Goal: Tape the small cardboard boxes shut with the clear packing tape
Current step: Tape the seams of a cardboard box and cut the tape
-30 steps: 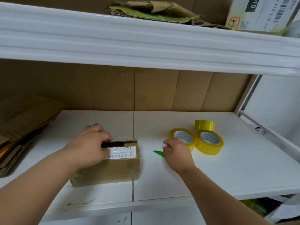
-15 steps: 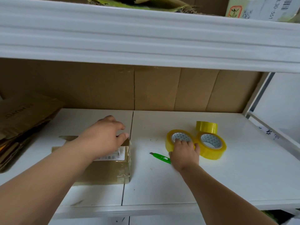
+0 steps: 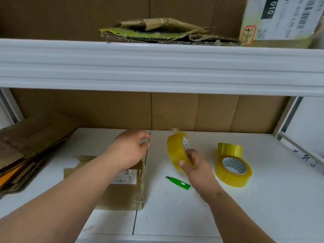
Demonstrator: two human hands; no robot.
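Head view, centre frame: our right hand (image 3: 194, 168) now pinches a tape roll (image 3: 177, 152) lifted off the shelf (image 3: 228, 207), left hand (image 3: 128, 151) hovering loosely curled above the box (image 3: 121, 193), so taping can begin.

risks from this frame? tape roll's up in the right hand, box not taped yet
1. The cardboard box has a flap raised at its far left and the left hand hovers off it, so the flaps may spring open.
2. The green cutter lies under the right hand, which holds the tape roll: could be knocked.
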